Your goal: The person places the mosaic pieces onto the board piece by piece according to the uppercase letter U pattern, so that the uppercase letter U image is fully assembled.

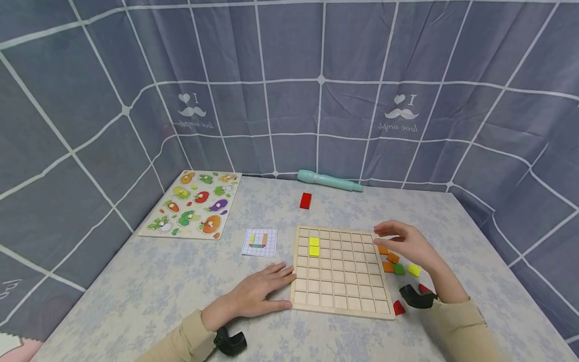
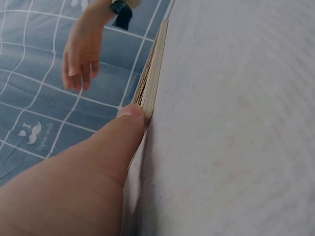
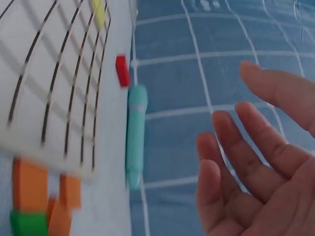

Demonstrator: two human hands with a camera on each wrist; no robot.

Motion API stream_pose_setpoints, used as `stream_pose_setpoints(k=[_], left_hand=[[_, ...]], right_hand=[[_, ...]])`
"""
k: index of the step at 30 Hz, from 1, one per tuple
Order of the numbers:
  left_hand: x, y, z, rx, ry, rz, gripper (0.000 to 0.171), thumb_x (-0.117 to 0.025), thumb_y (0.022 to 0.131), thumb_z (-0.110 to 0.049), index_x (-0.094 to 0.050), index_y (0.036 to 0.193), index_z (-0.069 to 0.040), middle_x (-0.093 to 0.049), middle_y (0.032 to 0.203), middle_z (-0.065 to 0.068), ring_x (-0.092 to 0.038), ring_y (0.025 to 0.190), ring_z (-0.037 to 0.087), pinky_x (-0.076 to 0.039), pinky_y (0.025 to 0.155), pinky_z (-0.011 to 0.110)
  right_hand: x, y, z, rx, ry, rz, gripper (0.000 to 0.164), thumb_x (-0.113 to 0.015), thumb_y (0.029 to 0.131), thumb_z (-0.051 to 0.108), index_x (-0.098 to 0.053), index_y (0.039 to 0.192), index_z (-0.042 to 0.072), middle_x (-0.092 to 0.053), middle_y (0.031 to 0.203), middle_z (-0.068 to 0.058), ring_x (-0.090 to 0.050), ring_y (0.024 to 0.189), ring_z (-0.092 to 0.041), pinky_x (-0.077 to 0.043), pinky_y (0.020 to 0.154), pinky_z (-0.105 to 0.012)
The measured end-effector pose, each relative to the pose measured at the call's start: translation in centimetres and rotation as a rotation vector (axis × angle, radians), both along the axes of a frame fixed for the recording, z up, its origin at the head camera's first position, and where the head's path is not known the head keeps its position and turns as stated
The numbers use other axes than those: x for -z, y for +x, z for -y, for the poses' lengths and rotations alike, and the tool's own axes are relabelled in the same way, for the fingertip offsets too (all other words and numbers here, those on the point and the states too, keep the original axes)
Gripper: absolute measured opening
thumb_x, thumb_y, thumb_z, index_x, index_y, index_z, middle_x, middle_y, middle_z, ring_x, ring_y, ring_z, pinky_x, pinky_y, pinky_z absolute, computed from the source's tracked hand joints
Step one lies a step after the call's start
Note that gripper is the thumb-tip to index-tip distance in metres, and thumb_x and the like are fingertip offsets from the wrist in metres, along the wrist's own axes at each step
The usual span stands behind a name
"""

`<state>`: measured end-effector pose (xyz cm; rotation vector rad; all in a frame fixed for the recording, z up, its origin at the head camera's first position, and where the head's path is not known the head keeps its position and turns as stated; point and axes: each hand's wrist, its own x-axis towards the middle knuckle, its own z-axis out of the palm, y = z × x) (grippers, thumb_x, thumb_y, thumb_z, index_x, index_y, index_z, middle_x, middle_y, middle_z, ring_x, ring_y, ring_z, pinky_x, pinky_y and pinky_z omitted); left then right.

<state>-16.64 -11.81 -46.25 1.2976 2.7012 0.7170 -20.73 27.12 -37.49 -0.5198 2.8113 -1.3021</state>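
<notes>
A wooden grid board (image 1: 344,281) lies on the table with two yellow squares (image 1: 314,247) set one above the other in its upper left cells. My left hand (image 1: 260,291) rests at the board's left side, fingertips and thumb touching the edge; the left wrist view shows the thumb (image 2: 130,110) against that edge. Above the board's upper right corner hovers my right hand (image 1: 407,244), fingers loosely bent and nothing between them, as the right wrist view confirms. Below it lie orange blocks (image 1: 393,258), a green block (image 1: 398,269) and a yellow block (image 1: 413,270).
Red pieces (image 1: 398,307) lie by the board's lower right corner. A pattern card (image 1: 271,241) is left of the board, and a vegetable puzzle board (image 1: 192,206) farther left. Behind are a red block (image 1: 305,200) and a teal pen-like stick (image 1: 330,181), near the curtain (image 1: 289,110).
</notes>
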Motion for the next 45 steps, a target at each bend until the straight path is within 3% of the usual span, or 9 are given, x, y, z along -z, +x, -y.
stream_pose_setpoints(k=[7,13,19,45], left_hand=[[0.0,0.0,-0.1,0.000,0.006,-0.005,0.065,-0.049,0.093,-0.053,-0.041,0.144,-0.014,-0.034,0.149,0.002,-0.024,0.139,0.024,-0.027,0.111,0.041],[-0.1,0.0,-0.1,0.000,0.011,-0.001,0.065,-0.050,0.093,-0.053,-0.040,0.144,-0.013,-0.033,0.150,0.002,-0.024,0.139,0.024,-0.027,0.111,0.041],[-0.1,0.1,-0.1,-0.001,0.005,0.002,0.066,-0.049,0.093,-0.054,-0.040,0.144,-0.014,-0.032,0.150,0.001,-0.023,0.140,0.023,-0.026,0.112,0.040],[0.0,0.1,-0.1,-0.009,0.001,0.001,0.066,-0.049,0.093,-0.054,-0.040,0.144,-0.014,-0.033,0.150,0.000,-0.023,0.140,0.022,-0.026,0.112,0.040]], right_hand=[[1.7,0.8,-4.6,0.104,0.079,0.000,0.044,-0.068,0.088,0.030,-0.059,0.121,0.002,-0.060,0.116,-0.015,-0.058,0.103,-0.031,-0.051,0.081,-0.026],[3.3,1.0,-6.7,0.117,0.105,0.002,0.043,-0.069,0.086,0.024,-0.059,0.119,-0.002,-0.061,0.114,-0.017,-0.058,0.102,-0.033,-0.053,0.081,-0.040],[4.3,0.9,-8.2,0.114,0.108,0.103,0.046,-0.070,0.085,0.025,-0.058,0.120,-0.002,-0.059,0.117,-0.020,-0.055,0.106,-0.038,-0.050,0.083,-0.047],[6.3,0.6,-9.6,0.089,0.080,0.202,0.049,-0.075,0.080,0.020,-0.058,0.118,-0.005,-0.061,0.112,-0.018,-0.057,0.095,-0.022,-0.050,0.074,-0.023]])
